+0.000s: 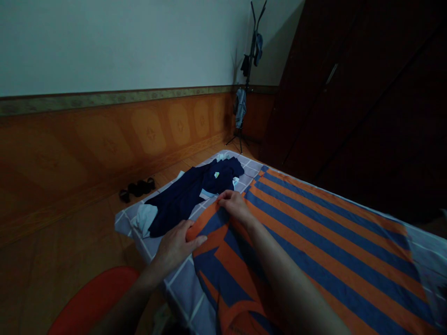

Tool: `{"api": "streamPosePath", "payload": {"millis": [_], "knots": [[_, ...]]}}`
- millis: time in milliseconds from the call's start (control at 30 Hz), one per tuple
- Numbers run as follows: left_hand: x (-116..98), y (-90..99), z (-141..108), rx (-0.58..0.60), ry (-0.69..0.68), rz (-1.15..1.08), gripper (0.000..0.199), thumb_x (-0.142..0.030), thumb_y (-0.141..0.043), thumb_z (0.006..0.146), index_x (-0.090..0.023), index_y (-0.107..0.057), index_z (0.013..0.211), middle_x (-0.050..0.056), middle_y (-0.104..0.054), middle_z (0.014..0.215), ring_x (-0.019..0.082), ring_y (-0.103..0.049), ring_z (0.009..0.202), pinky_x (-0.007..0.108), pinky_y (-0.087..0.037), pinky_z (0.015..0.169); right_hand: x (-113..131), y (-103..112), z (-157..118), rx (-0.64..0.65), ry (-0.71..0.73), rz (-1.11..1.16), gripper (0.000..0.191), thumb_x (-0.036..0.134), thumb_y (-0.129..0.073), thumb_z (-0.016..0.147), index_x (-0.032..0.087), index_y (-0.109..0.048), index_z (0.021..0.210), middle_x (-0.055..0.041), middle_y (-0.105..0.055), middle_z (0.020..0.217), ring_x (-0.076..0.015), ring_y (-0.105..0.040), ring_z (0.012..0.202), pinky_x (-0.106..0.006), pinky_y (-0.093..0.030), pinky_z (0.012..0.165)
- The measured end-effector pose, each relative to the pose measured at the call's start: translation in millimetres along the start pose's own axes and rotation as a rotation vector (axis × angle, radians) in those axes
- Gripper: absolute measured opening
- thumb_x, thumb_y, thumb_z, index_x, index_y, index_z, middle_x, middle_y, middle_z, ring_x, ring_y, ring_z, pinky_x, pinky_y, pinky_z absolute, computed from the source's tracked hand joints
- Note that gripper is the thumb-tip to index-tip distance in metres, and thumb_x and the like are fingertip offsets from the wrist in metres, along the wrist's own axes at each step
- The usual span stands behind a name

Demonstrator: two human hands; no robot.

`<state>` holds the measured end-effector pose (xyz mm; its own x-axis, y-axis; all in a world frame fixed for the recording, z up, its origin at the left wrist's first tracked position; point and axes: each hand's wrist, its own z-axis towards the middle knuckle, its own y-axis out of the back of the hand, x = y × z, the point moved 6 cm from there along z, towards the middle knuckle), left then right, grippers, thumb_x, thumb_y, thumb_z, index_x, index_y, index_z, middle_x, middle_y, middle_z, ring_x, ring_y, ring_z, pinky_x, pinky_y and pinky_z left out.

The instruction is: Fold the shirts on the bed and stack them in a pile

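Note:
An orange and blue striped shirt (307,223) lies spread over the bed, its collar toward the bottom of the view. My left hand (178,244) grips the left edge of its sleeve, thumb on top and fingers under the cloth. My right hand (232,203) pinches the sleeve's upper edge between thumb and fingers. Just beyond both hands lies a dark navy garment (185,191) with a small badge, and pale cloth (145,217) shows beside it.
The bed (188,284) has a grey checked sheet. A red round seat (94,298) is at the lower left. Dark shoes (138,187) lie on the floor by the wall. A coat stand (248,77) with hanging items stands in the corner, near a dark wardrobe (349,102).

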<state>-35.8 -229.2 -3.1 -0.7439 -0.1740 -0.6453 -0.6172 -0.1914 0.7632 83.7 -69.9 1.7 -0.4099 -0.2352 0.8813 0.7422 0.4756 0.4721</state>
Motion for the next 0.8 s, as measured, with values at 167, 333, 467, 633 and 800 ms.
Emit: {"api": "streamPosePath", "payload": {"millis": [167, 333, 467, 633, 800], "knots": [[13, 0.1, 15, -0.041, 0.076, -0.304, 0.019, -0.037, -0.055, 0.077, -0.02, -0.052, 0.071, -0.002, -0.056, 0.065, 0.017, -0.055, 0.061, 0.025, -0.039, 0.056, -16, -2, 9, -0.001, -0.051, 0.286, 0.012, 0.013, -0.054, 0.059, 0.018, -0.058, 0.07, 0.002, -0.059, 0.062, -0.011, -0.053, 0.055, -0.021, -0.042, 0.052], [16, -0.9, 15, -0.023, 0.082, -0.269, 0.025, -0.04, -0.058, 0.075, -0.019, -0.056, 0.089, 0.001, -0.061, 0.077, 0.017, -0.058, 0.065, 0.026, -0.041, 0.061, -16, -10, 3, 0.03, -0.065, 0.5, 0.017, 0.015, -0.058, 0.054, 0.018, -0.058, 0.071, 0.0034, -0.058, 0.062, -0.0099, -0.051, 0.053, -0.021, -0.04, 0.051], [3, -2.4, 10, 0.055, 0.059, 0.036, 0.023, -0.037, -0.061, 0.073, -0.02, -0.061, 0.089, -0.001, -0.058, 0.068, 0.018, -0.055, 0.062, 0.026, -0.033, 0.057, -13, -9, -6, 0.037, -0.067, 0.624, 0.023, 0.02, -0.06, 0.054, 0.018, -0.06, 0.077, 0.0037, -0.059, 0.063, -0.01, -0.052, 0.053, -0.021, -0.042, 0.052], [6, 8.6, 18, 0.02, 0.062, -0.114, 0.021, -0.037, -0.056, 0.075, -0.019, -0.053, 0.065, -0.003, -0.052, 0.06, 0.015, -0.05, 0.057, 0.023, -0.032, 0.053, -17, -11, -10, 0.034, -0.075, 0.647, 0.029, 0.02, -0.059, 0.055, 0.017, -0.063, 0.084, 0.002, -0.062, 0.067, -0.0108, -0.055, 0.055, -0.022, -0.045, 0.055], [18, 24.0, 29, -0.108, 0.115, -0.505, 0.022, -0.038, -0.061, 0.072, -0.019, -0.049, 0.072, -0.005, -0.052, 0.062, 0.013, -0.05, 0.057, 0.021, -0.037, 0.052, -23, -11, -6, 0.042, -0.067, 0.506, 0.037, 0.01, -0.052, 0.057, 0.017, -0.068, 0.09, 0.0023, -0.064, 0.065, -0.0107, -0.053, 0.052, -0.021, -0.043, 0.05]]}}
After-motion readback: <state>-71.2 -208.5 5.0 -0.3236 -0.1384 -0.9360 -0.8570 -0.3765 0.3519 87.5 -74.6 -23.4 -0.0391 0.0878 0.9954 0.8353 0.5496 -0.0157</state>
